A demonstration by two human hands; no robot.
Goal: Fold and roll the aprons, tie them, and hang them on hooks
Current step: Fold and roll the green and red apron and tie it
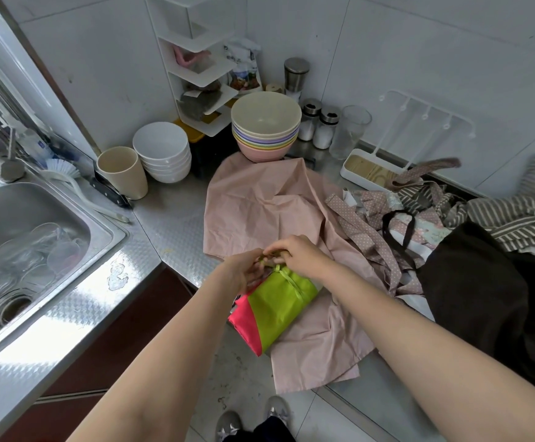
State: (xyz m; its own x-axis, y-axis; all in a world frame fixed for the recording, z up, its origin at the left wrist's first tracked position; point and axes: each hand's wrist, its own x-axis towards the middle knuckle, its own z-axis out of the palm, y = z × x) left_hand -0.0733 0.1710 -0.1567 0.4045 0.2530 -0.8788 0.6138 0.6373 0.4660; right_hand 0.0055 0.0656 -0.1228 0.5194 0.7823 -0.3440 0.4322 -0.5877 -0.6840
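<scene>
Steel counter [170, 224] w/ sink [20, 224] at left. Pink apron [260, 202] spread flat on counter, edge hanging over front. Dark apron [470, 282] & striped apron [515, 218] heaped at right. Green roll [279, 301], pink-edged, lies on pink apron nr counter edge. Left hand [244, 269] & right hand [298, 253] meet at roll's far end, fingers pinching green tie [295, 287] that wraps roll.

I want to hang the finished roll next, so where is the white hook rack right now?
In the head view, the white hook rack stands at the back right of the counter against the wall, just right of the clear glass and behind the apron pile.
</scene>
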